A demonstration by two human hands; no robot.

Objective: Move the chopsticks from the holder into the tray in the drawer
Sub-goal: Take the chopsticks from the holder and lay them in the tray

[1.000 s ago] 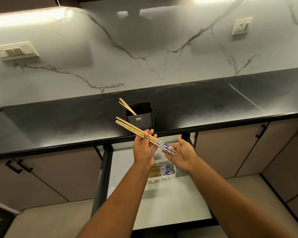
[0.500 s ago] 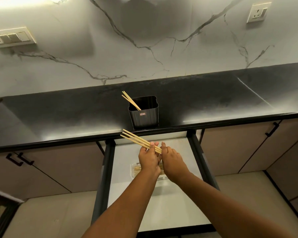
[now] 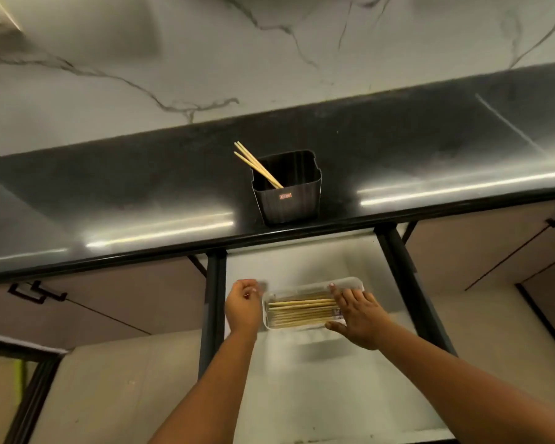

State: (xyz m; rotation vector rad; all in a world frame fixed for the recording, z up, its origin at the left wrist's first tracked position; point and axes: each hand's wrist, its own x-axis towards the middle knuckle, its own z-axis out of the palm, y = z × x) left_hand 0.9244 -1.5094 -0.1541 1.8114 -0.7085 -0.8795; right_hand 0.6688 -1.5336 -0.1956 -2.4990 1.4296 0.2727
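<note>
A black square holder (image 3: 287, 195) stands at the counter's front edge with two wooden chopsticks (image 3: 257, 164) leaning out to its upper left. Below it, in the open white drawer (image 3: 318, 386), lies a clear plastic tray (image 3: 350, 282) filled with several chopsticks (image 3: 298, 310) laid side by side. My right hand (image 3: 356, 315) rests flat over the right end of the tray, fingers spread on the chopsticks. My left hand (image 3: 242, 304) hovers just left of the tray with fingers loosely curled and nothing visible in it.
The black countertop (image 3: 109, 193) runs across the view under a marbled white wall. Black drawer rails (image 3: 212, 302) flank the drawer. Beige cabinet fronts with black handles (image 3: 36, 291) sit on both sides.
The bundle of chopsticks that both hands held above the drawer now lies in the tray. My left hand has let go and moved off to the left; my right hand lies flat on the chopsticks.
</note>
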